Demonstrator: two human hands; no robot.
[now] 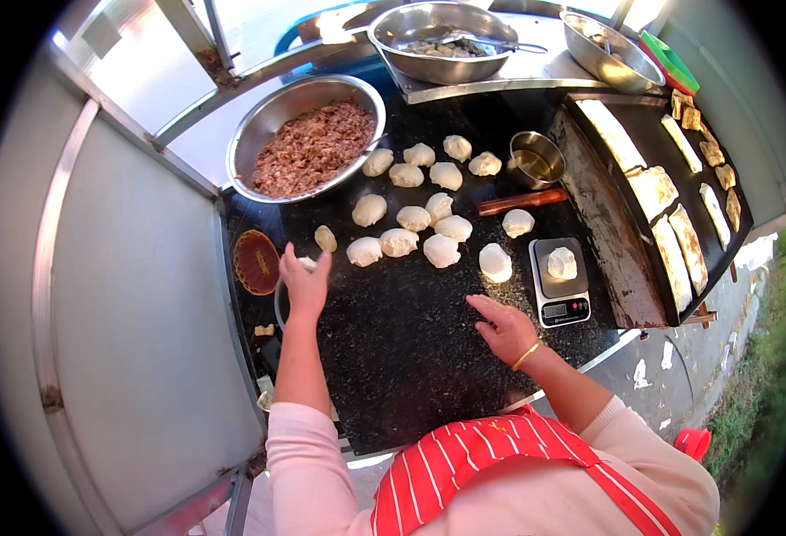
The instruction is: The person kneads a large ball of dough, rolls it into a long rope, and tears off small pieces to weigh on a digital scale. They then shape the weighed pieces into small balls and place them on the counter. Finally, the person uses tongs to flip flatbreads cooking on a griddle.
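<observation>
My left hand [304, 285] reaches over the left part of the black stone counter [406, 342], thumb and fingers apart. A bit of white material [307, 263] shows between them; whether I grip it is unclear. Beneath this hand a bowl's rim [279, 308] is mostly hidden. A small yellowish dough piece [325, 238] lies just beyond the thumb. My right hand [508, 331] hovers empty, fingers extended, left of a digital kitchen scale [560, 310]. On the scale's plate sits a dough lump [562, 263]. Another dough ball [495, 262] lies just past my right fingertips.
Several dough balls [406, 175] spread across the counter's far half. A steel basin of minced filling [235, 164] stands far left. A wooden rolling pin [521, 202] lies near a steel oil cup [530, 144]. At right, a griddle [684, 187] carries flatbreads [653, 191].
</observation>
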